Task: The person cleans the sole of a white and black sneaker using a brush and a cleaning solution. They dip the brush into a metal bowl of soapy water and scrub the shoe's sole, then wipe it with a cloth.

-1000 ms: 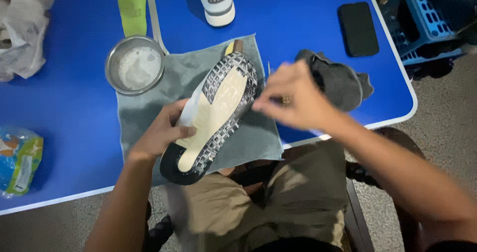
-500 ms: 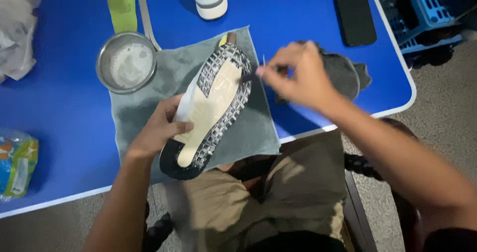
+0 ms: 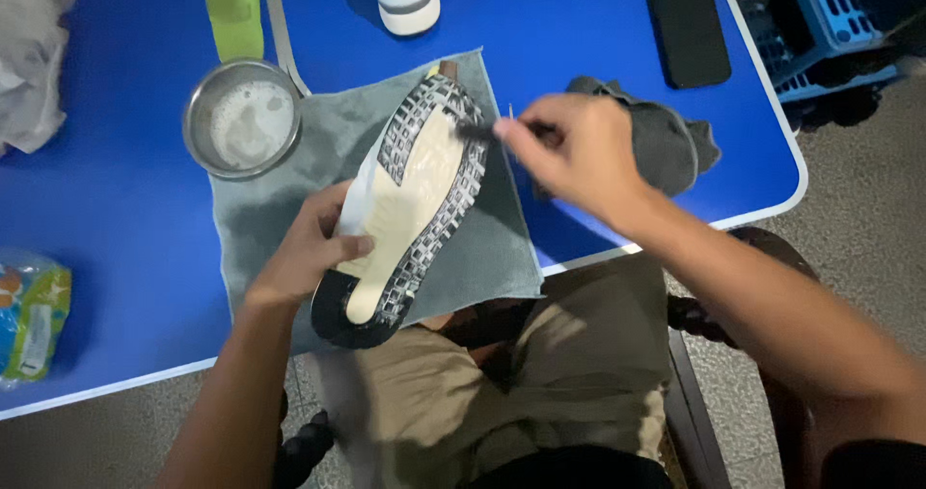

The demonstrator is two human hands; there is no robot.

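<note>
Shoe lies sole-up on a grey towel on the blue surface. Left hand, fingers closed, steadies its side; right hand pinches a small brush at the toe tread. Foamy bowl stands alongside.

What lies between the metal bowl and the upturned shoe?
In the head view, only a strip of the grey towel separates the metal bowl from the upturned shoe; nothing else sits there.

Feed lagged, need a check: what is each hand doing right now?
Left hand: closed on the side of the upturned shoe, steadying it.
Right hand: closed on a small brush at the sole's edge.
</note>
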